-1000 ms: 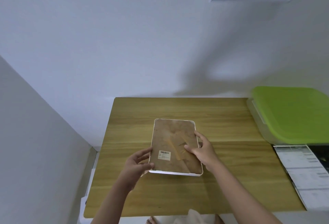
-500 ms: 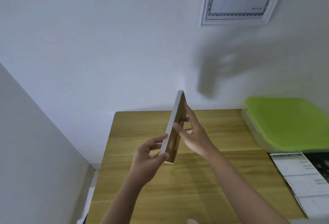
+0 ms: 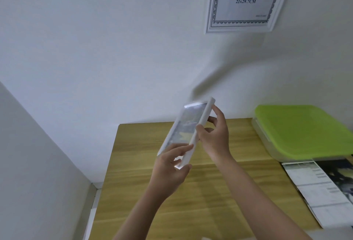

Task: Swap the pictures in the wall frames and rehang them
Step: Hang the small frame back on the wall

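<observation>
Above the wooden table (image 3: 210, 192), left hand (image 3: 170, 171) pinches the small white frame's (image 3: 191, 131) lower end; right hand (image 3: 214, 134) grips its edge. Glass faces up-left. Likely rehanging: next, lift toward the wall beside the certificate frame (image 3: 242, 3).

Small white picture frame (image 3: 188, 129) near the middle of the view, held up in the air above the wooden table, tipped on a slant, shiny glass front facing left, blurry picture inside. Bigger white wall frame (image 3: 244, 3) at upper right, hanging on the wall, paper inside reading "21x29.7CM".
</observation>
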Demonstrator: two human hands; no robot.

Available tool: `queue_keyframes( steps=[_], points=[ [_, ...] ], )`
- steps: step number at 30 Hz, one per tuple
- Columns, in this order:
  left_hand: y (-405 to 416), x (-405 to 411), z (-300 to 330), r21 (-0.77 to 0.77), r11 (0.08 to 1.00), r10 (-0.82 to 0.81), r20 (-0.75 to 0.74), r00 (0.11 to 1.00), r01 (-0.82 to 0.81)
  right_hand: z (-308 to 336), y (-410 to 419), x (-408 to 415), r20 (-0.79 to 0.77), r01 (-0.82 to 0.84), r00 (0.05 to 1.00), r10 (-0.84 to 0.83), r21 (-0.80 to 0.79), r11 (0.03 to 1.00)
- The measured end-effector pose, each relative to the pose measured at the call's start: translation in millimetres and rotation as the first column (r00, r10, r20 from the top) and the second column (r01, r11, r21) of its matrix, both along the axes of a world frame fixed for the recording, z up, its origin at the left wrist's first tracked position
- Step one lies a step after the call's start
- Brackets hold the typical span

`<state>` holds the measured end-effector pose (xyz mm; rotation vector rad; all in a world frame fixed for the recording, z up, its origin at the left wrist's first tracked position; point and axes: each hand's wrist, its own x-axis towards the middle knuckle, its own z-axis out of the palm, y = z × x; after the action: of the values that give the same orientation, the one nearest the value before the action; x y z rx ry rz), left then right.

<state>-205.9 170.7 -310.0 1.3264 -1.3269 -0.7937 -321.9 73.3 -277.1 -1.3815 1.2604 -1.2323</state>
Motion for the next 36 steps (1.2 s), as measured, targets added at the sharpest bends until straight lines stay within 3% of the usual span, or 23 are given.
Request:
queue_keyframes(
  steps=[3, 6, 9, 12, 16, 18, 22, 36],
  points=[
    [-9.2, -3.5, -0.3, -0.030, 0.999, -0.022, 0.097, 0.995, 0.025, -0.6, -1.2, -6.7, 0.176, 0.058, 0.982, -0.063, 0.033, 0.998],
    [-19.3, -7.3, 2.8, -0.079, 0.995, -0.050, 0.128, 0.990, 0.061, 3.5, -6.6, -15.5, 0.247, 0.114, 0.963, -0.111, 0.001, 0.993],
    [-33.6, -0.2, 3.5, -0.174, 0.982, 0.112, 0.220, 0.969, -0.074, 8.8, -15.9, -32.1, 0.249, 0.143, 0.960, -0.127, -0.049, 0.989],
    [-49.5, 14.8, 6.7, -0.150, 0.959, 0.267, 0.201, 0.943, -0.240, 14.3, -26.8, -56.6, 0.296, 0.113, 0.950, -0.099, -0.031, 0.993],
    [-69.3, 16.2, 22.3, 0.026, 0.993, 0.117, 0.028, 0.993, -0.117, 18.9, -42.6, -91.2, 0.327, 0.033, 0.945, -0.013, -0.055, 0.998],
    [-77.7, 9.8, 30.1, 0.042, 0.998, 0.053, -0.037, 0.998, -0.052, 20.0, -52.0, -107.1, 0.327, -0.004, 0.945, 0.027, -0.071, 0.997],
    [-92.7, -14.1, 43.7, 0.008, 1.000, 0.009, -0.104, 0.995, -0.009, 32.3, -73.1, -141.7, 0.382, -0.058, 0.920, 0.088, -0.090, 0.994],
    [-152.9, -116.8, 85.3, -0.143, 0.989, -0.049, -0.105, 0.993, 0.033, 86.9, -164.1, -231.5, 0.471, 0.068, 0.881, 0.050, -0.229, 0.971]
  ],
)
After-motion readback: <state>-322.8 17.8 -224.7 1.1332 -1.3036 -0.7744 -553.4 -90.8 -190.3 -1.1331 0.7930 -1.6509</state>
